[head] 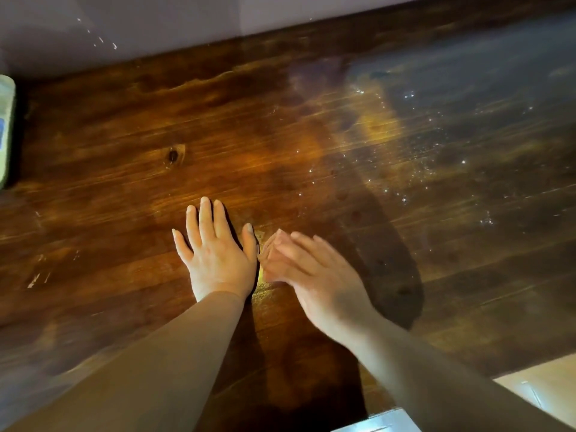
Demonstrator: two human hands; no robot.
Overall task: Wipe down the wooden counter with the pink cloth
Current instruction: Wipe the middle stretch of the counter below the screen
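Note:
A dark brown wooden counter fills the view, with a knot left of centre and glinting specks and droplets on its right part. My left hand lies flat on the wood near the middle, fingers straight and spread. My right hand hovers just to its right, blurred by motion, fingers straight and close together, holding nothing. No pink cloth shows anywhere in the view.
A pale wall runs along the counter's far edge. A light green object sits at the left border, cut off. The counter's near edge and pale floor show at the bottom right.

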